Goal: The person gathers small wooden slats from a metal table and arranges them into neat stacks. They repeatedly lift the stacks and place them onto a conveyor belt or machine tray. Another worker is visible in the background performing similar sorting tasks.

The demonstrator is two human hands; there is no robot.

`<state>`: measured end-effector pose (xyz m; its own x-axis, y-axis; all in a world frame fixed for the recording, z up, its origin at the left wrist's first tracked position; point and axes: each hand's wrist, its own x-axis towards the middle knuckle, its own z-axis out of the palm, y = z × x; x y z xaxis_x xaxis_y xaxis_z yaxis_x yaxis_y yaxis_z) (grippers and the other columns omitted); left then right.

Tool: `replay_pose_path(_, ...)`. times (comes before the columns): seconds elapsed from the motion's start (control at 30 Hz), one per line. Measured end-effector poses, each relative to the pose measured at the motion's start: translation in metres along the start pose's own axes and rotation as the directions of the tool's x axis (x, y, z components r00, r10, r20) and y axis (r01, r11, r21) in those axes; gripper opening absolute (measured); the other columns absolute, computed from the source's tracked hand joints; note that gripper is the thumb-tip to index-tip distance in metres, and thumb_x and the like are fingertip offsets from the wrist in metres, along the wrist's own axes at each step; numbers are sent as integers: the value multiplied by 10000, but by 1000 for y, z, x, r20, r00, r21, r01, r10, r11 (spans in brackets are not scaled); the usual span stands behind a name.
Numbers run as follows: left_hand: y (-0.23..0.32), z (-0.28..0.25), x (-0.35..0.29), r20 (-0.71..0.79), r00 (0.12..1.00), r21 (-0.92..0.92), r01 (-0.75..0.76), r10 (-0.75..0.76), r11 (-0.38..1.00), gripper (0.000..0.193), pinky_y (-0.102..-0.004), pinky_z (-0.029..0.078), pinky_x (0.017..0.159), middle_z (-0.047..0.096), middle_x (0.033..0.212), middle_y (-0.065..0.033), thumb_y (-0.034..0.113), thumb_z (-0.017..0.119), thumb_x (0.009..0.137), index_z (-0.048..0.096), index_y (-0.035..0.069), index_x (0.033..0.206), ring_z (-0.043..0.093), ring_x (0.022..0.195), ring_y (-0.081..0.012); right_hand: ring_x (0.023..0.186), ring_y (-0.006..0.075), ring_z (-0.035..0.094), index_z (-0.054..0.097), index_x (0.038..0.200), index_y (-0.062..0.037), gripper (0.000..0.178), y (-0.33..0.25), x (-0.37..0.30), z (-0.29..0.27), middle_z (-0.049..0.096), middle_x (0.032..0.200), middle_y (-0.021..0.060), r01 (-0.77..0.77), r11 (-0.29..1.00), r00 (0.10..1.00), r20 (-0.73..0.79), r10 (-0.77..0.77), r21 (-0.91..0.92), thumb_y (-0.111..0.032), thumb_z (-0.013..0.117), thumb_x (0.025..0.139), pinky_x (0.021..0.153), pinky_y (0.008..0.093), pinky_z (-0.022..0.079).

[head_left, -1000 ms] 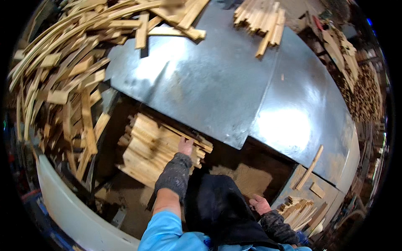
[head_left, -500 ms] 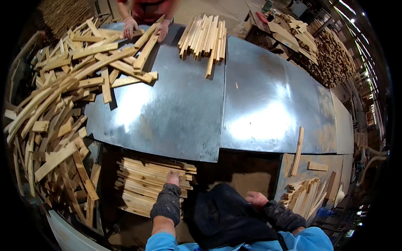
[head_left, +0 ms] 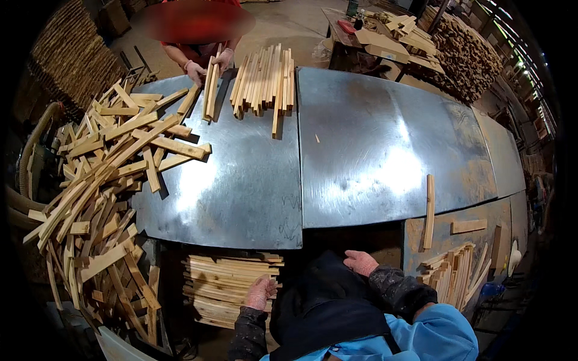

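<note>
My left hand, in a pale glove, is over the right end of a stack of wooden strips lying below the table's near edge. Its fingers are loosely bent and apart, and I see nothing held in them. In front of my dark apron, my right hand points leftward with loosely stretched fingers and holds nothing visible. To its right, a bundle of short wooden strips rests on the side surface, with a single longer strip and a short flat piece beyond it.
A jumbled heap of wood pieces covers the left side. Across the metal table, a co-worker's gloved hands hold strips beside a neat bundle. A cluttered bench and a large wood stack stand behind.
My left hand has drawn back slightly toward me on the stack. My right hand has come up and left, in front of the apron. The co-worker now holds strips upright; the whole view has shifted.
</note>
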<state>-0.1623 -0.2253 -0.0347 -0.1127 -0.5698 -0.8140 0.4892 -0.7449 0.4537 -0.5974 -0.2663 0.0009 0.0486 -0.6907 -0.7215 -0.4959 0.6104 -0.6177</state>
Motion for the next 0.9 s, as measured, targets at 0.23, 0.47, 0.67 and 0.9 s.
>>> replay_pose_path(0.23,106,117,31,37,994,145,-108,103,984,361,-340,582,834,751,1001,-38,334,738,1049,719,27,1237,688,863,-143,1316,313,662,530,1557,29,652,-83,93,-64,695,1421,223,103,995,990,101,-103,4,-300,725,1028,1116,369,501)
replay_pose_path(0.47,211,229,145,-47,971,273,-214,236,938,292,-328,540,796,699,963,-35,233,700,1039,705,-1,1213,636,861,-147,1339,304,648,534,1558,9,651,-169,222,-143,680,1454,205,159,987,973,169,-155,-13,-344,712,1041,1125,376,494)
replay_pose_path(0.67,280,257,263,-142,890,554,-292,434,780,316,-340,492,747,644,918,-16,220,709,1008,691,-10,1225,572,831,-126,1255,312,685,557,1539,-19,620,-232,344,-191,716,1380,191,310,947,943,153,-295,-88,-348,705,1035,1088,381,517)
replay_pose_path(0.9,389,313,346,-214,764,691,-321,608,647,777,-357,467,1097,587,1438,-238,266,713,983,379,-72,1597,580,1301,-308,1122,324,710,493,1579,-9,677,-326,434,-218,746,1246,188,301,945,949,59,-310,129,-324,703,1017,1013,394,541)
